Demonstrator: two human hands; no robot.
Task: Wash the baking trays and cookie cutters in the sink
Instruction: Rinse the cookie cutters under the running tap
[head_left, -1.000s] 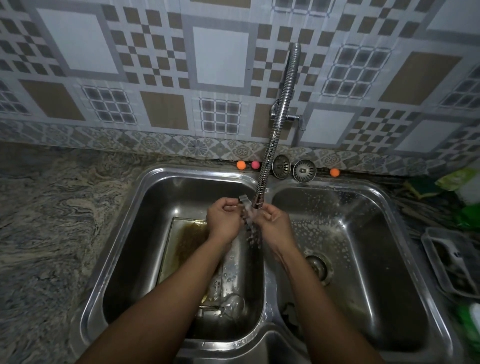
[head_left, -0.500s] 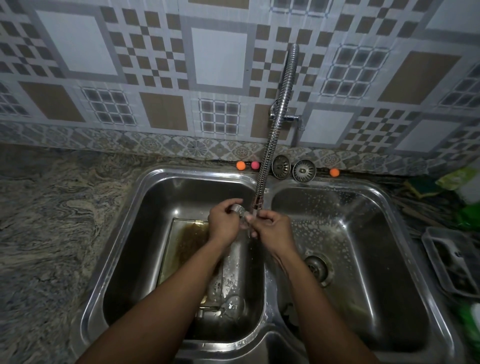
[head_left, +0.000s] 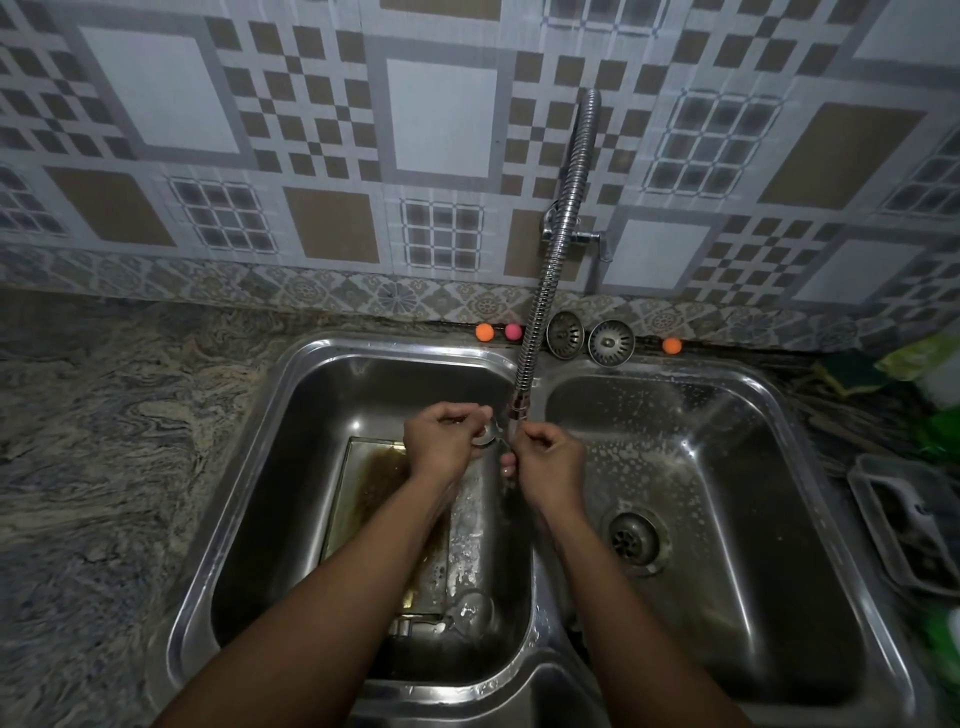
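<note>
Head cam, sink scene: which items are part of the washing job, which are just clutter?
In the job: left hand and right hand gripping the cookie cutter; faucet hose; baking tray in the sink left basin.
Lying about: sink strainers, orange balls, pink ball, plastic tub, green sponge.

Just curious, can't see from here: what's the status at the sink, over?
Left hand and right hand both grip the cutter under the tap. Tray lies stained in the left basin below. Nothing blocking.
</note>
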